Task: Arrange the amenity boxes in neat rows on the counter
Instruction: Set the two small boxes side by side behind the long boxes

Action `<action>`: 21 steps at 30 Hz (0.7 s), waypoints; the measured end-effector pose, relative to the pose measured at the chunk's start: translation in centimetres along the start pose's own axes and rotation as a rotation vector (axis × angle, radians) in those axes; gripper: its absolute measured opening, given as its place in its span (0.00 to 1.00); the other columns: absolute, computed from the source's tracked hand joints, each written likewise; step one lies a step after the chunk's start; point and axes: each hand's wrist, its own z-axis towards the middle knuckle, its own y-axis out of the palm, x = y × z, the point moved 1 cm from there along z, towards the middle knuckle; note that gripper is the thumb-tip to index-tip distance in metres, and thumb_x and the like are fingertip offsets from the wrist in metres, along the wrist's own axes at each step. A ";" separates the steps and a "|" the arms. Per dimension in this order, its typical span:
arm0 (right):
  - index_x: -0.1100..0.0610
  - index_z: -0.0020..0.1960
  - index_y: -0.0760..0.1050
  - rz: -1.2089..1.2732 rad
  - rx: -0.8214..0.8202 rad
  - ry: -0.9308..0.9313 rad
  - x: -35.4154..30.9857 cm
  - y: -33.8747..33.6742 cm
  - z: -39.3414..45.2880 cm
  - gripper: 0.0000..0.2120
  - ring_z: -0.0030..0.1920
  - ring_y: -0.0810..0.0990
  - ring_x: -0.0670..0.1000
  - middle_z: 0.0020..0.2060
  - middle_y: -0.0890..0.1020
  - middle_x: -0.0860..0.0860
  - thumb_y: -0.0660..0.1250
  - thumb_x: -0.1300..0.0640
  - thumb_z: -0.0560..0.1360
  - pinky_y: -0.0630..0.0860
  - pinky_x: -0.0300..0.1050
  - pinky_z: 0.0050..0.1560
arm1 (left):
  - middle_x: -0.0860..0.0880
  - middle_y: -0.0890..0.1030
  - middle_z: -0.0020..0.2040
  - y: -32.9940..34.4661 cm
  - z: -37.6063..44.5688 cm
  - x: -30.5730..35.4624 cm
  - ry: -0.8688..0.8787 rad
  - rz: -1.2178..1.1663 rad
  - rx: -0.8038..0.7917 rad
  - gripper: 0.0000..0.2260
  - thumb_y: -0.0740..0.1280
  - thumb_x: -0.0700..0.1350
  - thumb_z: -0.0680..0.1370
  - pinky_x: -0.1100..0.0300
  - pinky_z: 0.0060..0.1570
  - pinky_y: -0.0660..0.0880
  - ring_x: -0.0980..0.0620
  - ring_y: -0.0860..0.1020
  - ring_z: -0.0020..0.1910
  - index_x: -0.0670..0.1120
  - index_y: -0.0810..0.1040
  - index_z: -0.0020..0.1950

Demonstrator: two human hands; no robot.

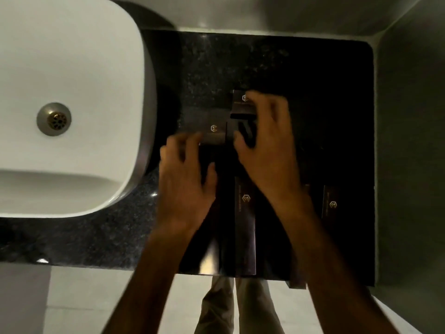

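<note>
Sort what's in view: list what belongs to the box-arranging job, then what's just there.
Part of the job:
- small box with logo
- small box under the right hand
- long box near the front edge
- long box at far right
- counter
- left hand, right hand

Just there:
- sink
- drain

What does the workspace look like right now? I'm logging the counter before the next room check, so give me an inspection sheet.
Surface: dark speckled counter, bare toward the back.
Job's things: small box and another small box at the middle; long box and a further box near the front edge.
Clutter: nothing seen.
Grippers: left hand by the first small box; right hand over the other, grip unclear from blur.
Cables: nothing seen.
Surroundings: white basin with drain to the left; pale floor below.
</note>
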 end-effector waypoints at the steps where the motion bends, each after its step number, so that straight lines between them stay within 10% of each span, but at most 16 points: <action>1: 0.50 0.76 0.64 -0.063 -0.060 -0.019 0.2 0.8 2.4 0.36 0.70 0.67 0.49 0.74 0.64 0.54 0.74 0.55 0.72 0.67 0.31 0.59 | 0.43 0.65 0.71 0.0 2.0 -0.1 0.062 0.097 -0.035 0.29 0.70 0.45 0.73 0.46 0.62 0.73 0.42 0.68 0.66 0.49 0.66 0.73; 6: 0.53 0.75 0.66 -0.308 -0.233 -0.036 2.3 2.5 7.8 0.37 0.72 0.66 0.58 0.73 0.65 0.54 0.77 0.54 0.71 0.74 0.53 0.67 | 0.43 0.61 0.75 0.9 6.9 -1.4 0.142 0.314 -0.316 0.40 0.74 0.48 0.71 0.41 0.65 0.71 0.38 0.63 0.69 0.49 0.58 0.78; 21: 0.55 0.68 0.73 -0.179 -0.274 -0.098 4.2 0.1 0.7 0.30 0.69 0.71 0.52 0.69 0.70 0.52 0.79 0.56 0.68 0.68 0.40 0.65 | 0.45 0.67 0.69 1.6 7.5 -2.6 0.166 0.214 -0.268 0.31 0.76 0.49 0.70 0.50 0.65 0.69 0.41 0.65 0.66 0.51 0.69 0.70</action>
